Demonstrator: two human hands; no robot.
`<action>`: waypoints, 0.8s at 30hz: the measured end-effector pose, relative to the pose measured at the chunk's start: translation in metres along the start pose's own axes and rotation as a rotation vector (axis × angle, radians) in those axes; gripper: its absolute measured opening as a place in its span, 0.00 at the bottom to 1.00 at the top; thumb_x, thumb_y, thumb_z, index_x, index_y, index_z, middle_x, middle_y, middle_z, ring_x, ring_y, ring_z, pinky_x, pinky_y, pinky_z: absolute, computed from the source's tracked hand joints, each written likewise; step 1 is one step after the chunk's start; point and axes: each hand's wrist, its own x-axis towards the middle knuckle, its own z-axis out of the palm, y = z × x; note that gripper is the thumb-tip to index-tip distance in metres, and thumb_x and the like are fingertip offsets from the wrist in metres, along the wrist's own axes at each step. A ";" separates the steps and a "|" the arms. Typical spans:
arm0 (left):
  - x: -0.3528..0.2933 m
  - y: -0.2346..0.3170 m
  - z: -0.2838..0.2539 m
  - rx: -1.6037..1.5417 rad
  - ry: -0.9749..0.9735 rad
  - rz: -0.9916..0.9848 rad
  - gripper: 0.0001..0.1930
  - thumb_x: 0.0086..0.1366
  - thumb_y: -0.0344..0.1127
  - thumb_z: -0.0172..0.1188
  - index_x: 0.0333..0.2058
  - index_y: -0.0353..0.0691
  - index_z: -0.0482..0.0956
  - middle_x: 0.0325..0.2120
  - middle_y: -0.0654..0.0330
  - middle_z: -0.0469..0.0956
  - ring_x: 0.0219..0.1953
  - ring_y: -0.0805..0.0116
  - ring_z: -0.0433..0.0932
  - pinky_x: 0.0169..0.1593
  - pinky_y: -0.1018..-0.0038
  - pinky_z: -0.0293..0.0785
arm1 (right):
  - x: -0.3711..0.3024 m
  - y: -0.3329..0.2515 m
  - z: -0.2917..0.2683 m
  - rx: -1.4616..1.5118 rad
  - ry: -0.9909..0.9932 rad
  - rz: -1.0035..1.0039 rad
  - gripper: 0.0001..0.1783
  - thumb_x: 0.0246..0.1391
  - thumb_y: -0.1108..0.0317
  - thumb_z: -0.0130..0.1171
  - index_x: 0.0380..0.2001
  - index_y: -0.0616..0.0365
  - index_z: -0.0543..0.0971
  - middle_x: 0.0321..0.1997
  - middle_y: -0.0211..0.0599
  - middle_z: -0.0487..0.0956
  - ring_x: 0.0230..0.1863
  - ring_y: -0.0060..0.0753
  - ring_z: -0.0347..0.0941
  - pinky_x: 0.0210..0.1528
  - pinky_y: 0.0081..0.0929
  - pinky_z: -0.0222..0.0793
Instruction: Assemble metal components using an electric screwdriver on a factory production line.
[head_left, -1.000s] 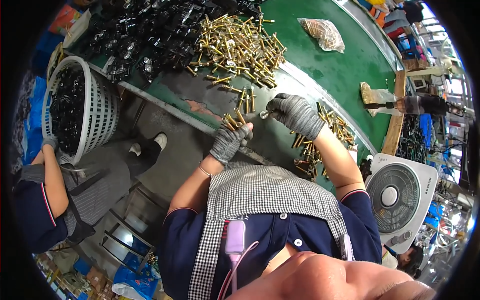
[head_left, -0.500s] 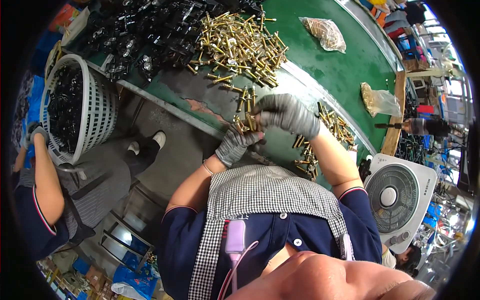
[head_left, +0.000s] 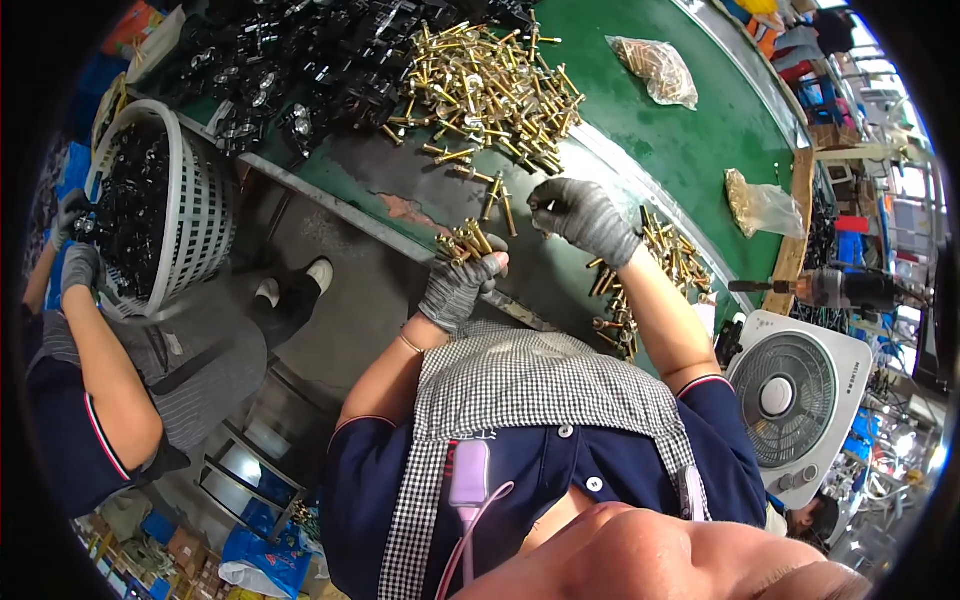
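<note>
My left hand (head_left: 452,296), in a grey glove, is closed around a small bunch of brass-coloured bolts (head_left: 468,241) near the table's front edge. Their heads stick out above the fingers. To its right, my gloved right hand (head_left: 590,222) hovers over the table with fingers curled but apart, and nothing shows between them. Just left of its fingertips lie a few loose bolts (head_left: 492,197). Farther back is a large heap of the same bolts (head_left: 485,95). A smaller group of bolts (head_left: 675,255) lies beside and partly behind my right forearm.
Black parts (head_left: 300,60) are piled at the back left. Two clear bags of bolts, one farther back (head_left: 655,72) and one nearer (head_left: 765,205), lie on the green table. A power driver (head_left: 850,288) and a fan (head_left: 785,395) are at right. A co-worker's gloved hands reach into a white basket (head_left: 195,215).
My hands have drawn apart: the right moved away to the right, the left slightly left with its bolts. Fewer loose bolts lie between them. The co-worker's hands moved into the basket.
</note>
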 end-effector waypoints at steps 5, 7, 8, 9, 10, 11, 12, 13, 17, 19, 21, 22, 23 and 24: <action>0.013 -0.008 0.009 0.106 -0.078 -0.021 0.12 0.56 0.33 0.61 0.39 0.40 0.75 0.21 0.68 0.72 0.16 0.84 0.65 0.18 0.85 0.62 | -0.033 0.007 -0.001 -0.072 0.163 -0.204 0.09 0.47 0.75 0.59 0.35 0.60 0.77 0.28 0.32 0.78 0.31 0.19 0.73 0.34 0.21 0.72; 0.015 -0.009 0.020 0.188 -0.074 0.007 0.18 0.57 0.31 0.60 0.47 0.38 0.72 0.21 0.69 0.71 0.17 0.85 0.64 0.19 0.87 0.61 | -0.044 0.005 -0.005 0.012 0.197 -0.233 0.08 0.47 0.75 0.59 0.34 0.60 0.77 0.28 0.31 0.76 0.30 0.19 0.72 0.33 0.20 0.70; 0.018 -0.012 0.025 0.224 -0.099 0.074 0.18 0.57 0.32 0.60 0.47 0.38 0.72 0.21 0.69 0.71 0.17 0.85 0.64 0.19 0.87 0.61 | -0.052 0.005 -0.008 0.047 0.205 -0.244 0.08 0.47 0.75 0.59 0.34 0.61 0.77 0.27 0.31 0.75 0.29 0.19 0.71 0.32 0.20 0.69; 0.021 -0.013 0.030 0.260 -0.124 0.140 0.17 0.57 0.32 0.60 0.46 0.38 0.72 0.20 0.69 0.71 0.16 0.85 0.64 0.19 0.87 0.61 | -0.060 0.002 -0.011 0.082 0.214 -0.255 0.08 0.47 0.75 0.59 0.34 0.61 0.76 0.27 0.30 0.75 0.29 0.19 0.70 0.32 0.19 0.68; 0.022 -0.013 0.035 0.295 -0.152 0.206 0.17 0.57 0.32 0.60 0.46 0.38 0.72 0.20 0.70 0.71 0.16 0.85 0.64 0.19 0.87 0.61 | -0.068 -0.001 -0.015 0.117 0.224 -0.266 0.09 0.47 0.75 0.60 0.34 0.61 0.76 0.26 0.30 0.74 0.28 0.19 0.70 0.31 0.19 0.67; 0.020 -0.010 0.037 0.243 -0.214 0.098 0.17 0.57 0.33 0.61 0.45 0.37 0.73 0.22 0.68 0.73 0.17 0.84 0.66 0.20 0.85 0.63 | -0.074 -0.002 -0.017 0.149 0.240 -0.282 0.12 0.43 0.72 0.61 0.34 0.60 0.76 0.29 0.42 0.77 0.30 0.40 0.76 0.32 0.29 0.72; 0.021 -0.009 0.043 0.257 -0.225 0.096 0.17 0.57 0.33 0.61 0.45 0.37 0.73 0.22 0.68 0.73 0.17 0.84 0.66 0.20 0.85 0.63 | -0.081 -0.002 -0.020 0.154 0.258 -0.280 0.12 0.43 0.72 0.61 0.34 0.60 0.76 0.29 0.42 0.77 0.30 0.40 0.76 0.32 0.29 0.72; 0.022 -0.007 0.050 0.467 -0.258 0.203 0.17 0.57 0.33 0.61 0.44 0.36 0.74 0.24 0.67 0.75 0.18 0.84 0.68 0.21 0.85 0.64 | -0.087 -0.003 -0.023 0.141 0.288 -0.295 0.12 0.43 0.72 0.61 0.35 0.60 0.76 0.28 0.42 0.76 0.30 0.39 0.76 0.32 0.28 0.71; 0.033 -0.013 0.073 0.784 -0.421 0.555 0.15 0.56 0.34 0.63 0.41 0.36 0.75 0.25 0.64 0.78 0.20 0.81 0.72 0.24 0.82 0.69 | -0.113 0.004 -0.032 0.189 0.377 -0.243 0.12 0.43 0.73 0.60 0.35 0.61 0.76 0.27 0.40 0.76 0.28 0.35 0.75 0.32 0.27 0.71; 0.034 -0.015 0.090 0.672 -0.487 0.307 0.14 0.56 0.35 0.63 0.39 0.36 0.76 0.23 0.64 0.77 0.20 0.79 0.72 0.24 0.80 0.70 | -0.126 0.013 -0.036 0.270 0.402 -0.186 0.12 0.43 0.74 0.60 0.35 0.61 0.76 0.26 0.39 0.75 0.28 0.33 0.75 0.32 0.27 0.71; 0.039 -0.029 0.103 0.520 -0.472 0.238 0.11 0.56 0.35 0.63 0.34 0.36 0.76 0.21 0.64 0.77 0.19 0.78 0.72 0.23 0.79 0.69 | -0.141 0.010 -0.049 0.245 0.435 -0.204 0.10 0.46 0.77 0.59 0.35 0.63 0.74 0.31 0.31 0.76 0.32 0.19 0.71 0.35 0.17 0.68; 0.045 -0.036 0.106 0.618 -0.450 0.297 0.10 0.56 0.36 0.63 0.33 0.36 0.75 0.20 0.64 0.76 0.19 0.78 0.71 0.23 0.79 0.69 | -0.150 0.000 -0.067 0.139 0.488 -0.263 0.11 0.46 0.77 0.58 0.35 0.62 0.74 0.33 0.31 0.76 0.34 0.20 0.72 0.36 0.18 0.68; 0.053 -0.044 0.108 0.715 -0.424 0.357 0.10 0.56 0.36 0.63 0.31 0.37 0.75 0.20 0.64 0.76 0.18 0.78 0.71 0.23 0.79 0.69 | -0.157 -0.004 -0.089 0.048 0.784 -0.409 0.10 0.47 0.77 0.58 0.36 0.61 0.74 0.33 0.32 0.76 0.35 0.21 0.72 0.38 0.19 0.68; 0.062 -0.053 0.111 0.809 -0.399 0.416 0.10 0.56 0.36 0.64 0.30 0.37 0.74 0.19 0.65 0.75 0.18 0.78 0.70 0.22 0.79 0.68 | -0.165 -0.002 -0.115 -0.053 1.079 -0.549 0.10 0.48 0.76 0.57 0.36 0.61 0.73 0.34 0.32 0.76 0.36 0.22 0.72 0.40 0.21 0.68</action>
